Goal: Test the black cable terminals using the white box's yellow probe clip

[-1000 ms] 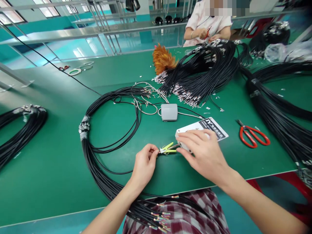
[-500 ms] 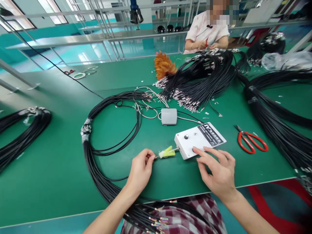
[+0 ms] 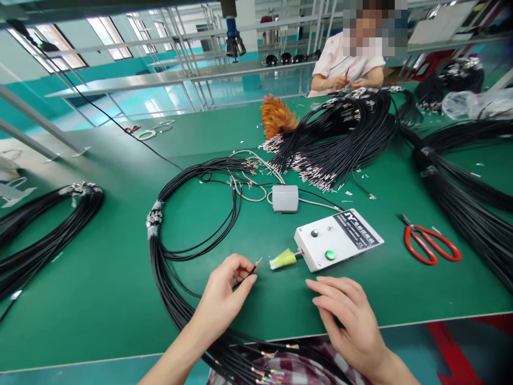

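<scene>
Factory workshop, green worktable (image 3: 112, 321), bundled black cables (image 3: 165, 289), co-worker (image 3: 334, 56) across it, apparently metal benches (image 3: 120, 85) behind.

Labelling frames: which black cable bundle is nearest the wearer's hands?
The C-shaped black cable bundle passing beneath the left forearm; the other black bundles lie farther away.

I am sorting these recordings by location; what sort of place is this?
Probably a cable workshop: bundled black cables lie on a long green table, with a white control box and a red-handled tool.
</scene>
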A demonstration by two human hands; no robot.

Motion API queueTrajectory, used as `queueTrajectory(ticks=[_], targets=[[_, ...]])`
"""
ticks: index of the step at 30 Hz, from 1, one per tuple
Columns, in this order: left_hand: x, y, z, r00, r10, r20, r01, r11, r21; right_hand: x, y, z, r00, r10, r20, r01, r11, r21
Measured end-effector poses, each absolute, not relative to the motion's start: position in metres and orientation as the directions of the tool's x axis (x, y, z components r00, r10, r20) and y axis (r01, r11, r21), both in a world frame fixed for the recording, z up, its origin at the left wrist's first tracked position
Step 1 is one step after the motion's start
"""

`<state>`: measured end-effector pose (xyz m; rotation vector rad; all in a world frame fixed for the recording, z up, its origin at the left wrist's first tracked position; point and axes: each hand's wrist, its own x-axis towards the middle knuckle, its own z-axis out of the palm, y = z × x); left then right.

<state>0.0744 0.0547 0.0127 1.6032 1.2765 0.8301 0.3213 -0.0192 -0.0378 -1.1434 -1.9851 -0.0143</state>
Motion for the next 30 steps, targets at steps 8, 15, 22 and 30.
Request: queueTrajectory(ticks=[8, 15, 22, 30], targets=[[0.046, 0.147, 0.024, -0.082, 0.977, 0.196, 0.474, -0.135, 0.87, 0.32, -0.015, -0.045, -0.187, 0.76, 0.622, 0.707, 0.544, -0.452], [0.053, 0.152, 0.011, -0.053, 0.97, 0.238, 0.502, -0.18, 0.846, 0.318, -0.015, -0.045, -0.15, 0.782, 0.605, 0.7, 0.516, -0.493], [0.089, 0.004, 0.009, 0.766, 0.631, -0.125, 0.539, -0.524, 0.659, 0.32, -0.014, -0.045, -0.168, 0.811, 0.56, 0.69, 0.503, -0.521], [0.094, 0.014, 0.021, 0.475, 0.859, -0.19, 0.413, -0.027, 0.91, 0.292, -0.025, -0.019, 0.044, 0.988, 0.151, 0.289, 0.132, -0.948]])
